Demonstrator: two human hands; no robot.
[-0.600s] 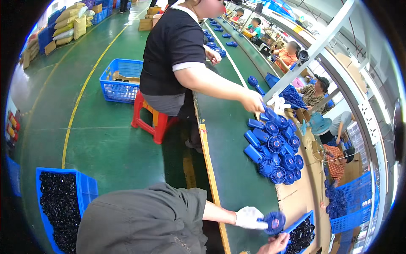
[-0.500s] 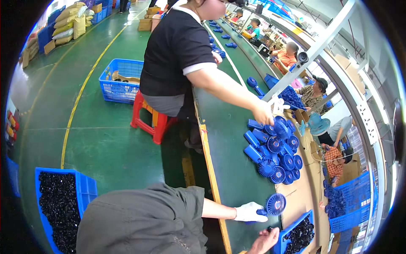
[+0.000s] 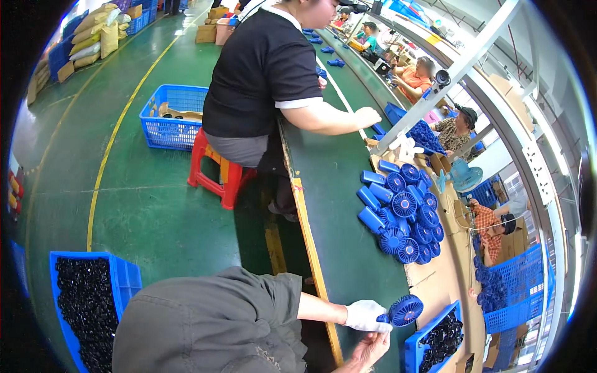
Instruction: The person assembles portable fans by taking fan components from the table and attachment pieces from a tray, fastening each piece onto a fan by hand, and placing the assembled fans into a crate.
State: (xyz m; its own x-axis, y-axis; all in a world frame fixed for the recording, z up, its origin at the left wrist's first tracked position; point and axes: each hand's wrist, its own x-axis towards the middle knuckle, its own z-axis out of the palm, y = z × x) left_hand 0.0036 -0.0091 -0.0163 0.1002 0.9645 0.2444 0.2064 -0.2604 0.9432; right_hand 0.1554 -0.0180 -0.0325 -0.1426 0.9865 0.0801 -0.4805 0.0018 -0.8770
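Note:
My left hand (image 3: 367, 316), in a white glove, is closed around the handle of a blue handheld fan (image 3: 406, 310). The fan's round grille points away to the right of the hand. My bare right hand (image 3: 371, 349) is right below it, its thumb and fingers pinched against the lower end of the handle. The small black part it carried earlier is mostly hidden by the fingers now. Close by on the right stands a blue bin (image 3: 411, 351) of small black parts (image 3: 441, 340). Farther up the belt, several more blue fans (image 3: 404, 211) lie in a heap.
The green conveyor belt (image 3: 336, 205) has a wooden edge (image 3: 309, 239) on its left. A co-worker (image 3: 264, 81) sits on a red stool (image 3: 229, 186) across from the heap. A blue crate (image 3: 171, 127) and a bin of black parts (image 3: 84, 311) stand on the floor. A metal post (image 3: 448, 74) rises at right.
My right hand has moved up and left from beside the bin to the fan's handle. The fan has tilted in my left hand. The co-worker's hand has drawn back from the heap.

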